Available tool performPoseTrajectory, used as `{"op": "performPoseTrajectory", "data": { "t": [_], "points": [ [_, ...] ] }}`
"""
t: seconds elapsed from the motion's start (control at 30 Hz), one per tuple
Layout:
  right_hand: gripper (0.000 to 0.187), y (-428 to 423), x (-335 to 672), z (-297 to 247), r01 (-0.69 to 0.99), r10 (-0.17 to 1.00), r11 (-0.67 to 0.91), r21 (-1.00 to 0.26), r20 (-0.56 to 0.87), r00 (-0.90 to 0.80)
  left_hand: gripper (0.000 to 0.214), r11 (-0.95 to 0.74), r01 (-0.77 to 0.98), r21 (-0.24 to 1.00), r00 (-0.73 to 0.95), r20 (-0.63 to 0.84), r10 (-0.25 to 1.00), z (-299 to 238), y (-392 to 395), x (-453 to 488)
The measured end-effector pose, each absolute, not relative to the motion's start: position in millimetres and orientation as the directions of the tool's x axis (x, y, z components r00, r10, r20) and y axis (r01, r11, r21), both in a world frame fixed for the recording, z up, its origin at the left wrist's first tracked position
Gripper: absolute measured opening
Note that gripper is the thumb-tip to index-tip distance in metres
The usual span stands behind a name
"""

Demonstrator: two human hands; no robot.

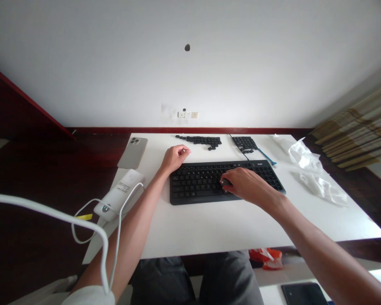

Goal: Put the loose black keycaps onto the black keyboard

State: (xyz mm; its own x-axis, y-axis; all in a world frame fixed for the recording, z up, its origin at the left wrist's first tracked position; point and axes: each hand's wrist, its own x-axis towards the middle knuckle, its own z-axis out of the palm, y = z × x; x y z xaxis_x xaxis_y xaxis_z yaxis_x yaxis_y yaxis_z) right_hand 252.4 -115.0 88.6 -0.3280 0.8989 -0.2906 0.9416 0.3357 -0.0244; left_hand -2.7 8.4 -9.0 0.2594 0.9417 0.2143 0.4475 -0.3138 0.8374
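Observation:
A black keyboard [197,183] lies on the white table [228,224] in front of me. My right hand [246,184] rests on the middle of the keyboard, fingers curled and pinched round a small dark keycap [225,182]. My left hand [175,156] lies on the table just beyond the keyboard's top left corner, fingers curled inward in a loose fist; nothing shows in it. Behind it, a row of loose black keycaps [203,140] is spread along the table's far edge.
A second batch of keycaps [245,144] and a blue tool [268,157] lie at the far right of the keyboard. A phone [133,152] lies face down at the far left, a white power bank [119,195] with cable nearer. Crumpled plastic [311,171] sits at right.

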Motion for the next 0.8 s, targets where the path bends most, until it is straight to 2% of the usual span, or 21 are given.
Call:
{"op": "performPoseTrajectory", "data": {
  "t": [0.27,0.4,0.57,0.8],
  "points": [
    [0.015,-101.7,253.8,90.8,0.974,0.901,0.151,-0.171,-0.381,-0.206,0.034,-0.330,0.446,0.832,0.274,0.224,0.935,-9.2,8.3,-3.5],
    [0.006,-94.9,252.1,91.6,0.990,0.901,0.098,-0.099,-0.413,-0.131,0.033,-0.319,0.456,0.831,0.265,0.216,0.940,-6.5,6.9,-2.6],
    [0.012,-79.6,244.4,96.2,0.990,0.873,0.133,-0.036,-0.468,-0.135,0.031,-0.320,0.464,0.826,0.260,0.219,0.941,-7.4,8.1,-2.3],
    [0.014,-70.3,237.7,97.7,0.975,0.834,0.193,-0.109,-0.505,-0.222,0.031,-0.316,0.480,0.818,0.266,0.207,0.941,-6.3,8.6,-2.2]
  ]
}}
